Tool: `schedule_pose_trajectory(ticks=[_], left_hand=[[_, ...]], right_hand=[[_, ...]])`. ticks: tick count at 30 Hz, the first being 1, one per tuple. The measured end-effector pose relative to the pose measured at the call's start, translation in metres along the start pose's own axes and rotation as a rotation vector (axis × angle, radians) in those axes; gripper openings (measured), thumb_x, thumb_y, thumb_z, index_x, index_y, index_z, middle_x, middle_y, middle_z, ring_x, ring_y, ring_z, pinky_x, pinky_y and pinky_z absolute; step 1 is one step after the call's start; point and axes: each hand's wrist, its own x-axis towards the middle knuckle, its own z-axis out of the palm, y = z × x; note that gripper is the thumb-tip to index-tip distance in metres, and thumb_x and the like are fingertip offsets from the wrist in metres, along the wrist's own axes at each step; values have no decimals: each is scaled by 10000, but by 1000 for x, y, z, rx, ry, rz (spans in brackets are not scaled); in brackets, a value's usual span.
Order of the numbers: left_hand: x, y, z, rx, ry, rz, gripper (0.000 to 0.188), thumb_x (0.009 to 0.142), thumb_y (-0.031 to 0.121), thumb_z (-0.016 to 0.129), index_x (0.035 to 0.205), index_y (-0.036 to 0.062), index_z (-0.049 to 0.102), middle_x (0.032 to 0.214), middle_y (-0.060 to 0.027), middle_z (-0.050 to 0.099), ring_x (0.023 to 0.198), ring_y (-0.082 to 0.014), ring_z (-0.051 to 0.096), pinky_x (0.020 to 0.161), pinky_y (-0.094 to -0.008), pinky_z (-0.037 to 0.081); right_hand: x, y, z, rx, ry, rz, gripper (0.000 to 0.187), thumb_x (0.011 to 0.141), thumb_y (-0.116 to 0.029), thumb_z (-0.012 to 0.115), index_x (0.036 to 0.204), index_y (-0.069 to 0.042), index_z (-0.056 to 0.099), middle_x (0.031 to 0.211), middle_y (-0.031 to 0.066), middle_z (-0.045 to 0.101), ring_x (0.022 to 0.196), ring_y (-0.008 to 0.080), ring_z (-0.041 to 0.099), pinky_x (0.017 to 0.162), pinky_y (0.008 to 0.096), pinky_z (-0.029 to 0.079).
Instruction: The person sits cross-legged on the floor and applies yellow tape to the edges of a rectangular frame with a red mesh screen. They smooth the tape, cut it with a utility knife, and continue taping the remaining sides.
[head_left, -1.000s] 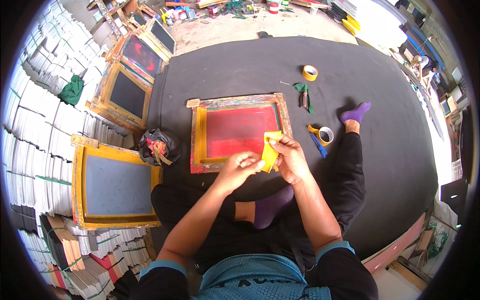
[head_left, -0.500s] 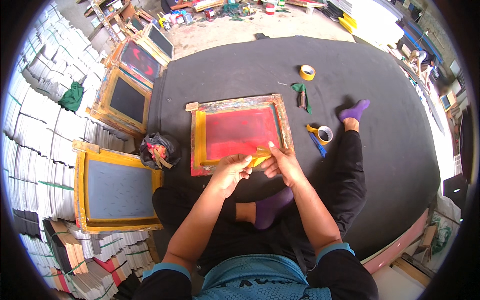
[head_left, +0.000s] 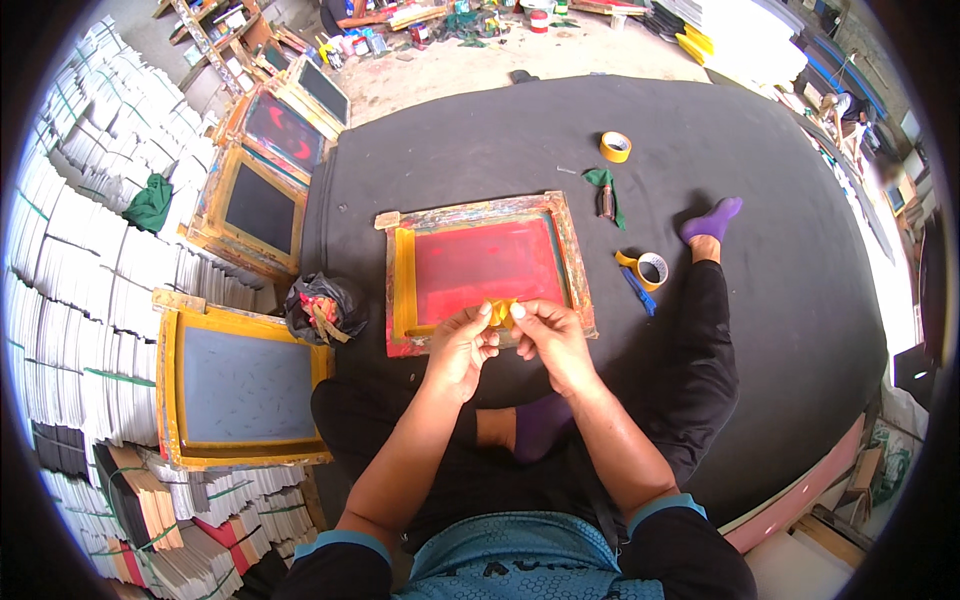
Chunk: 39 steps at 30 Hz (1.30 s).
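Observation:
Between my two hands is a short, crumpled piece of yellow tape [head_left: 502, 313]. My left hand [head_left: 462, 345] pinches one end of it, and my right hand [head_left: 556, 345] pinches the other. Both hands are held over the near edge of a screen printing frame [head_left: 575, 260], whose mesh is red inside a paint-stained wooden border. A band of yellow tape [head_left: 404, 280] runs along the frame's left inner side, and the hands hide part of the near side.
To the right lie a yellow tape roll [head_left: 651, 270], a blue cutter [head_left: 637, 292], a green cloth [head_left: 617, 212] and another tape roll [head_left: 615, 147]. At left are a black bag of scraps [head_left: 345, 310], a grey-mesh frame [head_left: 245, 380] and stacked paper [head_left: 60, 310]. A person [head_left: 848, 112] is far right.
My right hand has come in toward my left, and the yellow tape between them is now shorter and more bunched. The screen frame stays on the black surface.

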Motion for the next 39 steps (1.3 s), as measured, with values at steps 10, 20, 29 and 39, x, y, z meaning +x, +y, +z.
schedule_pose_trajectory(ticks=[10, 20, 29, 39], left_hand=[[-3, -3, -1, 24, 53, 47, 197, 984, 288, 772, 958, 102, 710, 821, 18, 686, 709, -87, 612, 683, -278, 504], [1, -19, 4, -24, 130, 248, 160, 974, 224, 786, 996, 70, 748, 828, 5, 691, 679, -79, 603, 646, -255, 523], [-7, -47, 21, -125, 96, 286, 245, 1012, 194, 732, 1173, 10, 753, 962, -27, 746, 743, -73, 608, 691, -235, 481], [-24, -47, 22, -104, 251, 100, 418, 991, 413, 731, 1092, 7, 730, 1003, -117, 764, 774, -176, 713, 724, -303, 552]], right_hand=[[2, -1, 4, -85, -20, 63, 245, 1051, -280, 685, 958, -53, 681, 760, -20, 638, 590, 56, 550, 554, 229, 446], [-4, -8, -4, -195, 230, -101, 272, 1039, -277, 701, 899, -46, 669, 729, -7, 631, 582, 58, 541, 524, 231, 428], [7, 27, 28, -100, 298, -398, 204, 994, -180, 748, 986, 21, 717, 806, 59, 744, 703, 103, 657, 650, 284, 538], [11, -36, 15, -713, 249, -450, 121, 994, -74, 719, 947, 29, 675, 763, 57, 701, 673, 73, 630, 610, 254, 510]])
